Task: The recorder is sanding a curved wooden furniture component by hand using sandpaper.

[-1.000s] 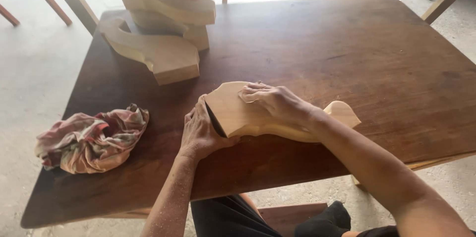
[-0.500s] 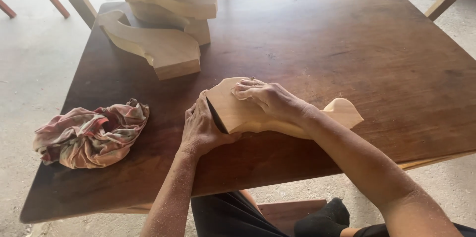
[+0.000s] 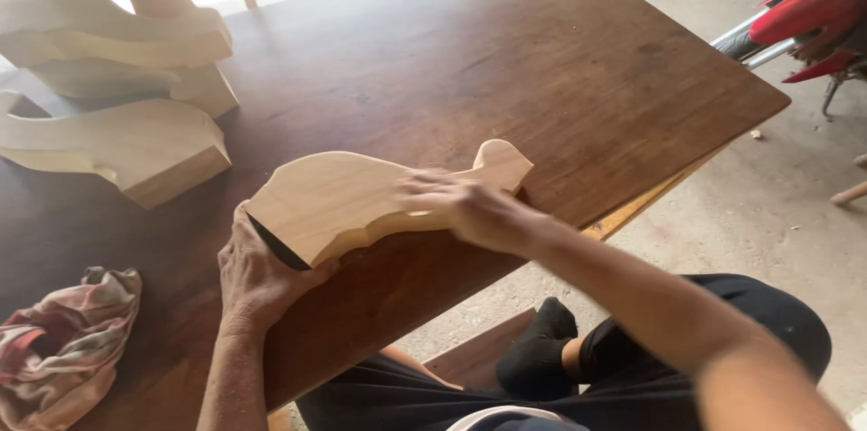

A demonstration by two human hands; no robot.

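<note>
Holding one carved wooden piece (image 3: 361, 201), two hands (image 3: 257, 273) (image 3: 470, 210); three more stacked (image 3: 117, 88).

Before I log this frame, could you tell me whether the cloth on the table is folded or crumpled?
Crumpled: the patterned cloth lies bunched in loose creases near the dark table's edge.

- I see no package, label, sign or screen anywhere in view.
</note>
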